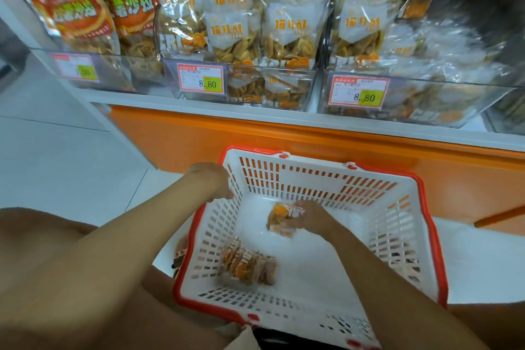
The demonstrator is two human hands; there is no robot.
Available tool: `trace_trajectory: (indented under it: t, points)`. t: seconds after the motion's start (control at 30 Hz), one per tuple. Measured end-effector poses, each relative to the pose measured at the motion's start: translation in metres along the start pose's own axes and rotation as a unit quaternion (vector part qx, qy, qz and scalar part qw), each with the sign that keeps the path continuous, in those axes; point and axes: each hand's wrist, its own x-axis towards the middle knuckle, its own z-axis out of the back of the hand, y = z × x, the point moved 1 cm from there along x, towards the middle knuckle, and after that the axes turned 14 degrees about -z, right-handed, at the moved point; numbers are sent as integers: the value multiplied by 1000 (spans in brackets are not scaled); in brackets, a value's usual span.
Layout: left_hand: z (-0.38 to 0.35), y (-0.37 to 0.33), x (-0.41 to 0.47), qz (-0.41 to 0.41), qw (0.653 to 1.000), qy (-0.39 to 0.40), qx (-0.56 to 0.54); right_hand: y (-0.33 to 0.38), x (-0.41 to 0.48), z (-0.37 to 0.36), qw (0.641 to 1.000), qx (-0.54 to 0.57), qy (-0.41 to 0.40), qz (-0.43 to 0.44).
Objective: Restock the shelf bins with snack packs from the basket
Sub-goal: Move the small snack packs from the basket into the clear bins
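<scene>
Gripping now: the right grip (pixel 309 219), down inside the basket (pixel 298 179), has its fingers closed on a snack pack (pixel 284 220).
Held item: clear wrapper, orange label, golden pieces inside. It is over the far middle of the basket's bottom, too blurred for me to tell whether it is lifted clear.
Other side: the left grip (pixel 213 182) is at the basket's left rim with fingers bent down over the edge. I cannot tell whether it grasps the rim or only rests there.
Also inside: a second pack (pixel 247 264) lies flat by the near-left wall, apart from both hands.
Container: white slotted plastic with a red rim, standing on the pale floor (pixel 56 150) just in front of the shelf's orange base (pixel 284 136).
Shelf: three clear bins stand side by side. The middle bin (pixel 284 88) and right bin (pixel 426 99) are crowded with similar clear packs, and each carries a tag reading 8.80. The left bin (pixel 119 74) holds orange bags (pixel 76 3).
</scene>
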Motion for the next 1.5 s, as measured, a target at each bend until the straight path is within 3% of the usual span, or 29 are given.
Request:
trace_trajectory:
  t: [0.1, 0.2, 0.27, 0.47, 0.63, 0.73, 0.87, 1.03, 1.17, 1.27, 1.37, 1.43, 1.5]
  points:
    - [9, -4, -5, -96, 990, -66, -84, 42, -38, 31, 995, 83, 6, 52]
    - [27, -20, -23, -241, 926, -121, -264, 71, -83, 62, 992, 75, -37, 93]
    - [38, -37, -38, -292, 883, -144, -339, 83, -112, 81, 986, 96, -68, 121]
    - [61, -68, -62, -355, 772, -186, -494, 97, -166, 107, 967, 143, -95, 187]
    - [79, -83, -68, -377, 733, -218, -523, 95, -185, 119, 960, 161, -116, 199]
    - [91, -92, -68, -387, 726, -257, -507, 90, -192, 131, 954, 137, -187, 190]
    - [111, -98, -68, -392, 726, -347, -445, 87, -202, 153, 933, 191, -228, 201]
    - [128, -95, -57, -371, 733, -365, -438, 84, -201, 173, 905, 267, -260, 205]
    - [129, -100, -54, -384, 726, -350, -450, 80, -192, 174, 916, 294, -188, 198]
    - [130, -106, -57, -414, 725, -306, -458, 82, -197, 173, 944, 190, -181, 199]
    - [127, -113, -63, -432, 764, -263, -401, 83, -197, 170, 955, 56, -228, 182]
    - [121, -116, -64, -434, 797, -251, -338, 85, -198, 167, 952, 42, -248, 173]
    - [115, -119, -63, -434, 808, -224, -329, 85, -198, 165, 946, 68, -263, 177]
